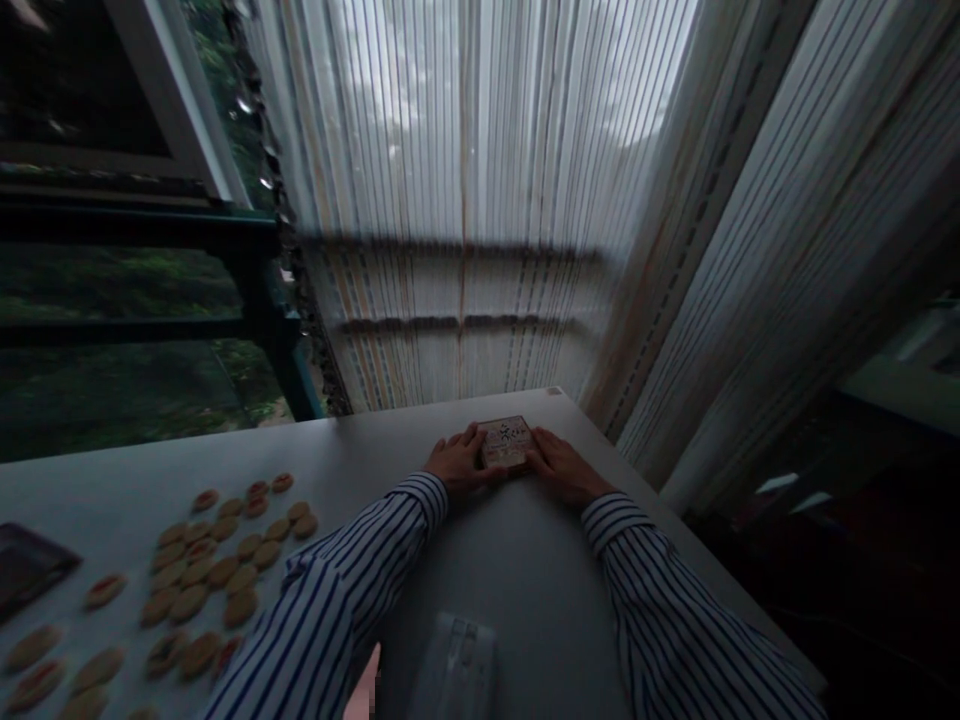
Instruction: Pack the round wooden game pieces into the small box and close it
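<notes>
A small flat box (505, 443) with a brown patterned top and dark markings lies near the far right corner of the white table. My left hand (460, 460) grips its left side, with the fingers at the far left corner and the thumb along the near edge. From the right, my right hand (564, 466) holds the opposite side, its fingertips on the box's edge. Part of the box's sides is hidden by my fingers. Both striped sleeves stretch forward over the table.
Many round wooden game pieces (196, 570), some with red markings, are spread over the left of the table (352, 450). A dark tray-like box (30, 565) sits at the left edge. Nearer me lies a clear plastic case (456, 665). Striped curtains (465, 200) hang behind the table.
</notes>
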Demonstrator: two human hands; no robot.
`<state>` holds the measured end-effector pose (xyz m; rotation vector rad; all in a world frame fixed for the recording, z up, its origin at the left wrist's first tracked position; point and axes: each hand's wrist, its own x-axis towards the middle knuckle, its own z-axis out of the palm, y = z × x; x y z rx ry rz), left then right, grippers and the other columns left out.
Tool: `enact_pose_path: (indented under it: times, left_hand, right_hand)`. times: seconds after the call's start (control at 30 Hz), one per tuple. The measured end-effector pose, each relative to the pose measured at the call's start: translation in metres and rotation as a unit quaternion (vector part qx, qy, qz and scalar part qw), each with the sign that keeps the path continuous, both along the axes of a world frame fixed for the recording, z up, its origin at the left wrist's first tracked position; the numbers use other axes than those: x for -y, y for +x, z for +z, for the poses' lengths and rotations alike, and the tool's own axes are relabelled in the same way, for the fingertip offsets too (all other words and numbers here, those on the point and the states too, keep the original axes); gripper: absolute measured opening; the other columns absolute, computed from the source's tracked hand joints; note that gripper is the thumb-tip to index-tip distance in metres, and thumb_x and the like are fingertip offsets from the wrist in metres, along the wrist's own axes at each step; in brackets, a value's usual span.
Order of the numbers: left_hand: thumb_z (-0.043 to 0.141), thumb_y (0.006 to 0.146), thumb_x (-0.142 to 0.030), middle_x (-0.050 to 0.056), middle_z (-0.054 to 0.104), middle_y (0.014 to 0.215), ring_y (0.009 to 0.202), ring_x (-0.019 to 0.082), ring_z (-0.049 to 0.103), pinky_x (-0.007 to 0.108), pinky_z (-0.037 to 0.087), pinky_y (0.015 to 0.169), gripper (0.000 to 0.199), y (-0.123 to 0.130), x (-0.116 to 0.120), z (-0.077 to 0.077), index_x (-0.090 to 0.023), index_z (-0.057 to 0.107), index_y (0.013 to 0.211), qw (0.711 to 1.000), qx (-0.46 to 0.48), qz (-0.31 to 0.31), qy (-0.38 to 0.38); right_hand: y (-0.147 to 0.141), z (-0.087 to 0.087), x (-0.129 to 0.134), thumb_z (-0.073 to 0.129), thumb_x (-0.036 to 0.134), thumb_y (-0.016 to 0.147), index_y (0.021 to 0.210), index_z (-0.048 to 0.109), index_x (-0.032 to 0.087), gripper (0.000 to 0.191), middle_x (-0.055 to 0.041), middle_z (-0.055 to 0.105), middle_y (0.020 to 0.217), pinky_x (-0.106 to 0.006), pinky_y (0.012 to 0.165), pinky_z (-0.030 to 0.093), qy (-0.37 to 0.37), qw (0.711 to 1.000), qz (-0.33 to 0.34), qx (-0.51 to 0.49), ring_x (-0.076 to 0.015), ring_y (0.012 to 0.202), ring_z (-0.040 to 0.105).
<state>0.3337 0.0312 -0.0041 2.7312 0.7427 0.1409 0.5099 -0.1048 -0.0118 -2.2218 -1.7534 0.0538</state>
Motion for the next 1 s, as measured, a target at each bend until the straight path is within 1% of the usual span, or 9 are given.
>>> enact_pose_path:
  times: [0.1,0.13,0.17,0.23,0.33,0.5,0.6,0.77,1.0]
  left_hand:
    - [0.03,0.063,-0.075,0.011,0.009,0.143,0.124,0.032,0.027,0.042,0.02,0.099,0.09,-0.004,0.005,0.003,-0.023,0.016,0.135,1.0,0.012,0.026,-0.007]
    - [0.032,0.063,-0.075,0.012,0.01,0.143,0.123,0.032,0.028,0.041,0.022,0.099,0.09,-0.006,0.007,0.004,-0.023,0.017,0.134,0.999,0.018,0.033,-0.004]
    - [0.034,0.062,-0.074,0.013,0.013,0.142,0.123,0.033,0.03,0.041,0.023,0.098,0.089,-0.008,0.01,0.005,-0.023,0.019,0.134,0.999,0.023,0.037,0.001]
    - [0.038,0.064,-0.071,0.014,0.027,0.138,0.121,0.031,0.033,0.039,0.025,0.097,0.086,-0.011,0.017,0.007,-0.022,0.023,0.133,0.999,0.037,0.028,0.021]
    - [0.046,0.069,-0.06,0.012,0.045,0.126,0.114,0.027,0.042,0.038,0.029,0.095,0.075,-0.015,0.028,0.009,-0.022,0.029,0.13,0.998,0.046,0.006,0.048]
    - [0.052,0.072,-0.043,0.008,0.059,0.108,0.1,0.023,0.052,0.034,0.036,0.088,0.052,-0.016,0.037,0.008,-0.022,0.043,0.119,0.995,0.046,0.012,0.093]
    - [0.052,0.074,-0.041,0.007,0.061,0.104,0.097,0.021,0.054,0.032,0.037,0.086,0.046,-0.015,0.037,0.006,-0.023,0.047,0.115,0.993,0.049,0.015,0.103]
    - [0.052,0.074,-0.039,0.007,0.062,0.102,0.094,0.02,0.055,0.029,0.039,0.084,0.043,-0.014,0.033,0.003,-0.023,0.049,0.114,0.993,0.053,0.013,0.109]
    - [0.051,0.074,-0.039,0.007,0.062,0.102,0.095,0.02,0.055,0.029,0.039,0.083,0.043,-0.014,0.034,0.004,-0.023,0.049,0.114,0.992,0.056,0.014,0.114]
  right_hand:
    - [-0.001,0.002,0.015,0.029,0.05,0.084,0.131,0.03,0.007,0.064,-0.0149,0.036,0.132,-0.035,0.101,0.023,0.019,0.999,0.025,0.016,-0.0217,0.122,0.031]
    - [-0.001,0.003,0.018,0.032,0.049,0.083,0.13,0.032,0.008,0.062,-0.0149,0.038,0.131,-0.036,0.101,0.024,0.026,0.999,0.031,0.022,-0.0224,0.121,0.032]
    - [-0.002,0.003,0.021,0.034,0.048,0.083,0.129,0.033,0.009,0.061,-0.015,0.039,0.13,-0.037,0.1,0.024,0.033,0.998,0.036,0.027,-0.0229,0.121,0.033]
    - [-0.004,0.004,0.024,0.039,0.045,0.082,0.128,0.035,0.01,0.058,-0.0147,0.042,0.128,-0.038,0.1,0.025,0.05,0.997,0.045,0.034,-0.023,0.119,0.035]
    - [-0.008,0.005,0.024,0.044,0.038,0.081,0.126,0.037,0.012,0.053,-0.0132,0.049,0.121,-0.035,0.097,0.029,0.07,0.995,0.053,0.041,-0.0215,0.114,0.041]
    - [-0.011,0.005,0.025,0.046,0.028,0.081,0.125,0.039,0.014,0.046,-0.0114,0.055,0.113,-0.033,0.092,0.033,0.065,0.996,0.042,0.052,-0.02,0.106,0.047]
    - [-0.013,0.004,0.026,0.044,0.027,0.082,0.125,0.04,0.015,0.044,-0.0114,0.056,0.112,-0.032,0.09,0.034,0.066,0.996,0.028,0.053,-0.0193,0.102,0.05]
    - [-0.013,0.002,0.026,0.042,0.029,0.084,0.124,0.041,0.016,0.043,-0.0108,0.057,0.11,-0.031,0.089,0.034,0.065,0.997,0.019,0.045,-0.0182,0.101,0.05]
    - [-0.013,0.001,0.026,0.042,0.031,0.084,0.122,0.043,0.016,0.041,-0.0105,0.059,0.108,-0.03,0.087,0.036,0.077,0.995,0.024,0.056,-0.0177,0.099,0.052]
